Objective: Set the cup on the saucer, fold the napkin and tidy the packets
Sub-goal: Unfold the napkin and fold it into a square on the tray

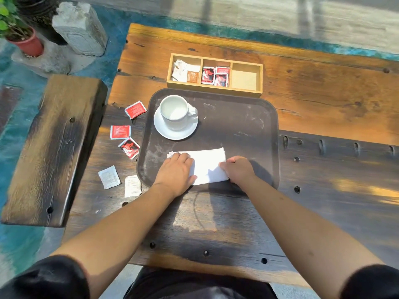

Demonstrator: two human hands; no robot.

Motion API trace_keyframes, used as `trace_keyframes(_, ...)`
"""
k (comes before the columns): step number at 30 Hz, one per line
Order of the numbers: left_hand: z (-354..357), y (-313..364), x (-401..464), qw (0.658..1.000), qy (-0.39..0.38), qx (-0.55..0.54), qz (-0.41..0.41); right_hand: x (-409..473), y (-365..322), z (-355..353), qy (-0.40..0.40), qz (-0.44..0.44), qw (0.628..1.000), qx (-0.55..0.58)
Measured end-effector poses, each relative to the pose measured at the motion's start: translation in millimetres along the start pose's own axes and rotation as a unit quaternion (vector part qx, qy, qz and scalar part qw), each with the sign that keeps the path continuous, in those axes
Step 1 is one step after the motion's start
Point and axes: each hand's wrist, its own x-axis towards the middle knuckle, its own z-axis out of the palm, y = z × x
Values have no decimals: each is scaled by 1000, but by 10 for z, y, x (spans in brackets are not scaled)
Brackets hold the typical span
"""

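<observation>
A white cup (pixel 174 111) stands on a white saucer (pixel 175 132) at the back left of a dark tray (pixel 241 124). A white napkin (pixel 208 165) lies folded at the tray's front. My left hand (pixel 176 173) presses flat on its left part. My right hand (pixel 238 169) grips its right edge with curled fingers. Three red packets (pixel 120 132) and two white packets (pixel 109 177) lie loose on the table left of the tray.
A wooden three-compartment box (pixel 216 87) stands behind the tray: white packets on the left, red ones in the middle, the right compartment bare. A dark wooden bench (pixel 54 147) runs along the left. A potted plant (pixel 23 37) and a stone block (pixel 79 29) stand on the floor.
</observation>
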Motion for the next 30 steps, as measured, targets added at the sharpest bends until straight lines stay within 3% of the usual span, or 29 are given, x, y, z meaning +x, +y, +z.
trace_keyframes(4,30,-35,-17,1000,5,2,8,-92,-29,2,-32,18,996,86)
trace_keyframes(10,36,-81,-36,1000,5,-15,21,-373,-243,43,-44,-30,985,162)
trace_keyframes(14,11,-192,-90,992,14,-124,25,-489,-408,181,-32,-77,986,148)
trace_keyframes(16,-1,-275,-164,978,86,-187,-24,-512,-477,267,-26,-89,987,131)
trace_keyframes(18,-8,-360,-249,946,152,-253,-133,-527,-547,356,-15,-97,990,104)
trace_keyframes(21,5,-489,-342,878,137,-382,-253,-568,-662,490,-11,-112,991,73)
trace_keyframes(30,-26,-635,-443,735,90,-588,-325,-644,-902,868,-2,-168,986,-8)
